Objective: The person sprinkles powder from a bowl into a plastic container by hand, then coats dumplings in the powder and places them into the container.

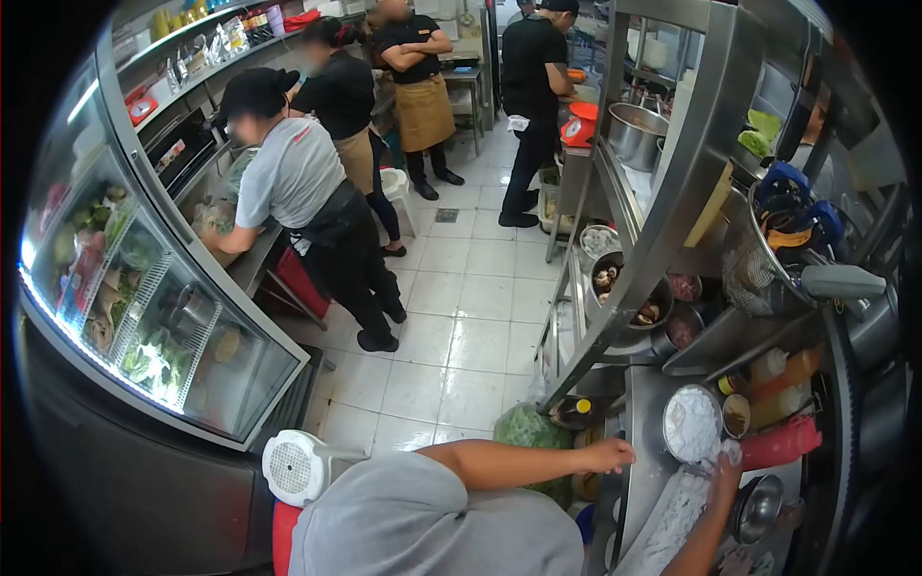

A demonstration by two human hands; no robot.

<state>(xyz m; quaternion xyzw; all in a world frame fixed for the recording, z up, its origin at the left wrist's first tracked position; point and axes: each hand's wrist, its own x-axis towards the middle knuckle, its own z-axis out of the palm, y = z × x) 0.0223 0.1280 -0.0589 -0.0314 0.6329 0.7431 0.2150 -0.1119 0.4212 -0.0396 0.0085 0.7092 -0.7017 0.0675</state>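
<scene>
- My right hand [724, 472] is hovering just beside the bowl [666, 434] of white powder [693, 422]; its fingertips are showing white, and I am not managing to tell whether they are pinching a lump.
- My left hand [608, 456] is hanging by the edge of the steel desk [641, 422], fingers loosely curled (the palm is hiding from me, so I cannot tell what it may hold).
- Below the bowl, a strip of white-coated material [665, 518] is stretching along the desk.
- A red container [781, 444] is lying right of that hand, with a metal bowl [759, 507] sitting below it and a small brown-filled bowl [737, 416] standing above.
- Farther off, a steel rack [639, 278] is carrying a large pot [636, 136].
- Across the tiled floor [451, 336], a co-worker in grey [298, 173] is leaning beside the glass-door fridge [158, 298].
</scene>
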